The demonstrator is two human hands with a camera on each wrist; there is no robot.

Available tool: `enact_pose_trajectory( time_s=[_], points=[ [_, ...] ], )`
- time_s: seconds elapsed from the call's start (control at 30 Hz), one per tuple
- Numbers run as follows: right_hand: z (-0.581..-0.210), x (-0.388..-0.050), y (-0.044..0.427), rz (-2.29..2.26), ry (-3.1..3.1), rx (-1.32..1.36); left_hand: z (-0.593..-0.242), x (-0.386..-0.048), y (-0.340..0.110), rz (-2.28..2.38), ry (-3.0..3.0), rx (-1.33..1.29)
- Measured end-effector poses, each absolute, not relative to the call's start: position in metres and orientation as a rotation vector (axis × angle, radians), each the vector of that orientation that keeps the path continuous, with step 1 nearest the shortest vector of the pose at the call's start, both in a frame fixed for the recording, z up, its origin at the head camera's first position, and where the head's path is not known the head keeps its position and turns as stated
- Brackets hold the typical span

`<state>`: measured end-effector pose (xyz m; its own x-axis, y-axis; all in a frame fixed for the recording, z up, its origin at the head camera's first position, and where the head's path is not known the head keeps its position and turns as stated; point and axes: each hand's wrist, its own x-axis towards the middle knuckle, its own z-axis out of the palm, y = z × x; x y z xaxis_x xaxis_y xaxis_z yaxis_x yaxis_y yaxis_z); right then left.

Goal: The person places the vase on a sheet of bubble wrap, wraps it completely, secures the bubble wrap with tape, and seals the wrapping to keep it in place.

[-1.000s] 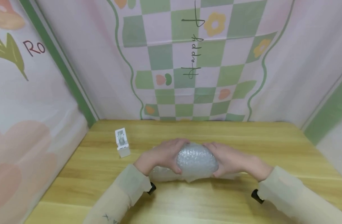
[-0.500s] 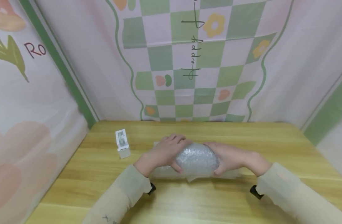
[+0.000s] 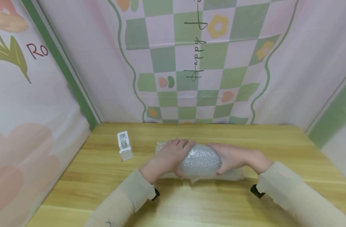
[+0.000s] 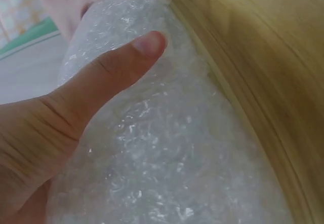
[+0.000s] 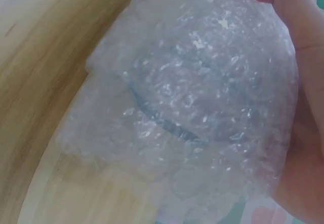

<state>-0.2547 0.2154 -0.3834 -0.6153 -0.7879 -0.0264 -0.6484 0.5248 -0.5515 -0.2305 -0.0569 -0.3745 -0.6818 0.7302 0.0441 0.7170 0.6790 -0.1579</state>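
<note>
A bundle in clear bubble wrap (image 3: 200,162) lies across the wooden table, its rounded middle bulging up between both hands. My left hand (image 3: 171,159) grips its left part, fingers over the top. In the left wrist view, the left thumb (image 4: 114,67) presses along the near side of the bubble wrap (image 4: 152,148). My right hand (image 3: 232,157) holds the right side of the bulge, thumb in front. Through the bubble wrap (image 5: 202,77) in the right wrist view shows a dark curved edge; the wrapped item's kind is unclear. Flatter ends of wrap stick out on both sides.
A small white box (image 3: 126,154) with a raised, printed flap stands at the back left of the wooden table (image 3: 178,205). Behind the table hangs a green-and-white checked curtain (image 3: 190,94). Black straps (image 3: 257,191) show by both sleeve cuffs.
My left hand has shifted its fingers over the top of the bundle and moved slightly right, showing more of the wrap's left end. The right hand keeps its hold, almost still.
</note>
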Motion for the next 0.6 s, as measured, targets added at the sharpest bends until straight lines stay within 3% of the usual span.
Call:
enact_pose_trajectory(
  time_s=[0.6],
  points=[
    [-0.3761,-0.2547,0.2179,-0.775,2.320,-1.097,-0.3763,-0.2390,-0.0610,0.024,-2.790,-1.298]
  ],
)
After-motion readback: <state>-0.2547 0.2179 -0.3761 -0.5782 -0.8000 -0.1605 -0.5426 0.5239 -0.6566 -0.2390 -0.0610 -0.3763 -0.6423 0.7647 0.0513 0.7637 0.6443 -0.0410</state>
